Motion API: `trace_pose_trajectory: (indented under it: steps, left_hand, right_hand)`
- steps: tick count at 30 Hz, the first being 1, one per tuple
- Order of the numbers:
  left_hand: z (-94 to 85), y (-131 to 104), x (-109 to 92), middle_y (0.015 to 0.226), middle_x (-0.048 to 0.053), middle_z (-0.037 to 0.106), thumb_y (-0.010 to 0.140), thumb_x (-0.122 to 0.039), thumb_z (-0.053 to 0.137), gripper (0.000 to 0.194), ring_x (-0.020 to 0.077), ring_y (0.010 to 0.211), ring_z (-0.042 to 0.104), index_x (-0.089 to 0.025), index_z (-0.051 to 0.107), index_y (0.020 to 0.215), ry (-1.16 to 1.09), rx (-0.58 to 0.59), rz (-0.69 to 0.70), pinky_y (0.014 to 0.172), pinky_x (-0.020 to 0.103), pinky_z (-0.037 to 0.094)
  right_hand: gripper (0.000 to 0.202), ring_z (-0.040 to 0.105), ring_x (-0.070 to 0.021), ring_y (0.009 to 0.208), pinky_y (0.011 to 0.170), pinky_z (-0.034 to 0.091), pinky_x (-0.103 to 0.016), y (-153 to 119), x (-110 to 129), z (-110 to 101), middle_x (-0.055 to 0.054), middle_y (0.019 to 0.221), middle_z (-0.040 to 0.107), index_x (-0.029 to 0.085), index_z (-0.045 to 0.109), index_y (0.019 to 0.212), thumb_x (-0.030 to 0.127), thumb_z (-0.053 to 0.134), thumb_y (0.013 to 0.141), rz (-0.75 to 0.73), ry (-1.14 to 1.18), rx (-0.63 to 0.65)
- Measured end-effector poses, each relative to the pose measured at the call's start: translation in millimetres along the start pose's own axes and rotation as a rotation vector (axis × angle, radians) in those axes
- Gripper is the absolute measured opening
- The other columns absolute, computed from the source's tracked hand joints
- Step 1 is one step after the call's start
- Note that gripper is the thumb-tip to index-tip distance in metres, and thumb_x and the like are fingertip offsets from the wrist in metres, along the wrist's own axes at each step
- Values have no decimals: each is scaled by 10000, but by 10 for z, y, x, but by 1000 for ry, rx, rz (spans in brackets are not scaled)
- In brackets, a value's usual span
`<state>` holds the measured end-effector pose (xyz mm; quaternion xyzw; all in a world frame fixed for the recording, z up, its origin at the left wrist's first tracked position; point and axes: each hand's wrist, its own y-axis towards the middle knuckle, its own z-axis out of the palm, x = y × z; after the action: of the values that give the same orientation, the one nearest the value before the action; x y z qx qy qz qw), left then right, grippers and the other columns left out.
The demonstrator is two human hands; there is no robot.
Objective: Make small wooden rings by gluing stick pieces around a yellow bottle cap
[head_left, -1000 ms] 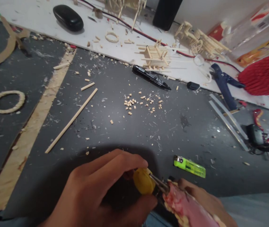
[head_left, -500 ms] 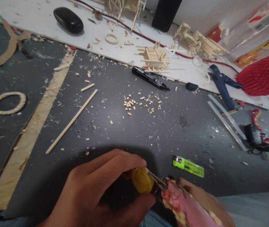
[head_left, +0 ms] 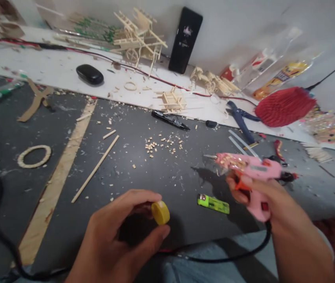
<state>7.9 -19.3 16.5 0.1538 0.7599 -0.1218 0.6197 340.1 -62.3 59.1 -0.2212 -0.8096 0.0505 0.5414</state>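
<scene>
Between thumb and fingers, my left hand (head_left: 123, 232) pinches a small round yellow cap (head_left: 160, 213) above the grey tabletop. My right hand (head_left: 261, 188) is wrapped round the grip of a pink hot glue gun (head_left: 252, 165), fingers at its orange trigger. The nozzle points left and stands apart from the cap. Below it lies a green lighter (head_left: 213, 203). Tiny cut wood pieces (head_left: 152, 145) are scattered further back. A thin wooden stick (head_left: 95, 169) and a ring of wood pieces (head_left: 34, 156) lie to the left.
On the white ledge sit a small stick-built frame (head_left: 171, 100), a black case (head_left: 90, 74) and a propped phone (head_left: 185, 41). A black marker (head_left: 170, 120) lies before them. Blue pliers (head_left: 242, 120) are at back right. The glue gun's black cable (head_left: 232, 258) runs across my lap.
The glue gun has moved away from the yellow cap, up and to the right, and is now held level. My left hand still holds the cap. The view has shifted, showing more of the back wall.
</scene>
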Motion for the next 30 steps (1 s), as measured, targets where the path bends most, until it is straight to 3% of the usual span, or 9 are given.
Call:
trace_pose_trajectory:
  steps: [5, 8, 11, 13, 15, 17, 19, 22, 30]
  left_hand:
    - [19, -3, 26, 1004, -49, 836, 888, -302, 816, 242, 124, 849, 795, -340, 762, 1121, -50, -34, -88, 775, 161, 629]
    - [31, -30, 36, 988, -40, 814, 904, -311, 796, 244, 131, 870, 770, -323, 753, 1144, -89, -31, -117, 814, 189, 629]
    - [47, -35, 23, 1000, -17, 815, 901, -305, 789, 296, 148, 861, 757, -296, 732, 1191, -121, -31, -131, 814, 226, 642]
    - [52, -23, 10, 989, -10, 816, 900, -301, 782, 309, 152, 846, 753, -284, 724, 1203, -132, -26, -135, 806, 236, 647]
    - [48, -9, 0, 941, -17, 812, 908, -290, 761, 281, 145, 810, 749, -279, 727, 1187, -132, -10, -124, 779, 224, 643]
    - [31, 0, -4, 908, -20, 811, 919, -283, 735, 258, 139, 774, 748, -272, 728, 1177, -124, 8, -97, 747, 213, 638]
    - [7, 4, -2, 903, -20, 811, 926, -279, 717, 246, 136, 770, 756, -269, 730, 1172, -98, 25, -73, 739, 207, 635]
    - [-25, 11, 11, 909, -25, 804, 944, -290, 710, 231, 135, 802, 773, -283, 731, 1174, -40, 49, -54, 758, 204, 631]
    - [-23, 15, 59, 896, -27, 815, 908, -222, 737, 286, 152, 749, 787, -303, 737, 1183, 19, 73, -21, 699, 222, 641]
  right_hand:
    - [353, 637, -221, 566, 502, 497, -348, 363, 171, -321, -86, 731, 730, 250, 738, 812, 575, 667, 930, 98, -189, 194]
    - [313, 690, -249, 663, 596, 536, -363, 384, 227, -469, -91, 752, 753, 265, 788, 795, 513, 688, 957, 40, -371, 187]
    - [242, 713, -271, 776, 680, 524, -377, 381, 307, -478, -101, 875, 798, 263, 801, 839, 429, 682, 970, -77, -580, 61]
    - [211, 699, -267, 760, 672, 493, -387, 398, 398, -358, -105, 934, 812, 253, 788, 911, 403, 656, 978, -161, -697, -41]
    - [231, 662, -236, 668, 631, 460, -379, 428, 525, -140, -80, 887, 807, 251, 777, 970, 421, 624, 998, -245, -780, -61]
    - [236, 679, -216, 678, 649, 474, -363, 478, 676, 134, -40, 893, 811, 262, 793, 1016, 407, 606, 1014, -340, -829, 22]
    - [215, 729, -213, 824, 753, 506, -354, 559, 817, 400, -30, 995, 827, 255, 807, 1029, 302, 598, 1010, -446, -867, 110]
    - [233, 737, -217, 911, 840, 505, -359, 739, 945, 689, -47, 1027, 827, 221, 828, 1038, 199, 600, 996, -550, -931, 172]
    - [256, 750, -244, 857, 776, 487, -366, 1008, 899, 902, -77, 972, 840, 194, 865, 1012, 178, 612, 977, -593, -1053, 162]
